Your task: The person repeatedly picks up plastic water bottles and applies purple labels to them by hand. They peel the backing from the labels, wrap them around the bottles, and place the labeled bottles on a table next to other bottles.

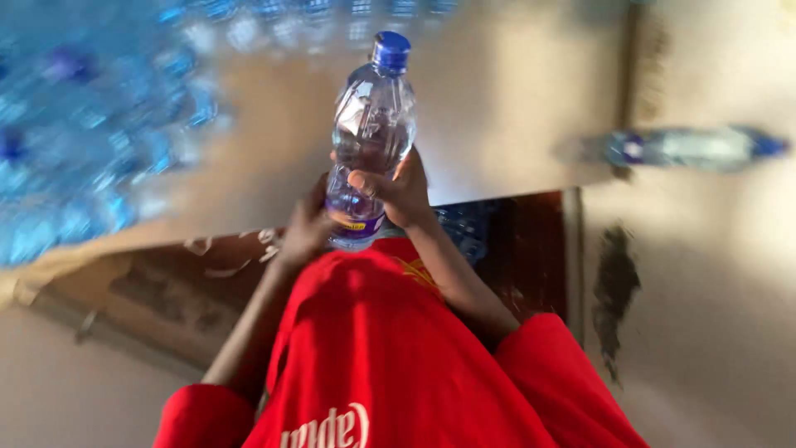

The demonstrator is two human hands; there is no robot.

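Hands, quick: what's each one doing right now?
Left hand: closed around the lower part of the clear plastic water bottle with blue cap.
Right hand: closed on the same bottle, fingers across its front.

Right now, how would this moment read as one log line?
both hands: hold clear bottle upright | left hand, right hand at its label | cap on | second bottle lying apart

Clear plastic bottle [371, 137] — blue cap on, purple label, upright, gripped low by both hands
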